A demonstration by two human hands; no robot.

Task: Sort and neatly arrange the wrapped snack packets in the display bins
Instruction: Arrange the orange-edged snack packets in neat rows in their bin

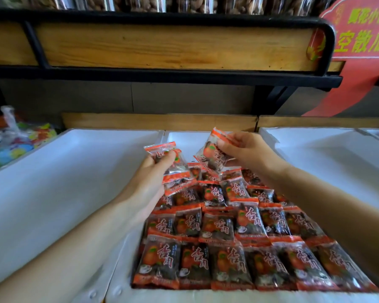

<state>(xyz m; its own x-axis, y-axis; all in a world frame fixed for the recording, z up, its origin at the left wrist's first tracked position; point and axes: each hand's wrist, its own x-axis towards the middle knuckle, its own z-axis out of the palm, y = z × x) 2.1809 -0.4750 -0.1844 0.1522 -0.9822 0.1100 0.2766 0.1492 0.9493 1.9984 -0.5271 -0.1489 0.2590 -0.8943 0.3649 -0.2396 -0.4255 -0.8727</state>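
Orange-and-dark wrapped snack packets [245,243] lie in neat overlapping rows in the middle white foam bin [184,139], filling its near part. My left hand [150,182] grips a small bunch of the same packets [171,167] above the left side of the rows. My right hand [247,149] pinches another packet or two [212,152] above the far end of the rows, tilted. Loose packets [208,173] lie jumbled under both hands. The far end of the bin shows bare white.
A white foam bin [53,171] sits to the left and another [328,154] to the right. Colourful wrapped sweets [15,143] lie far left. A wooden shelf with a black metal frame [162,47] overhangs the back; a red sign [359,51] hangs at right.
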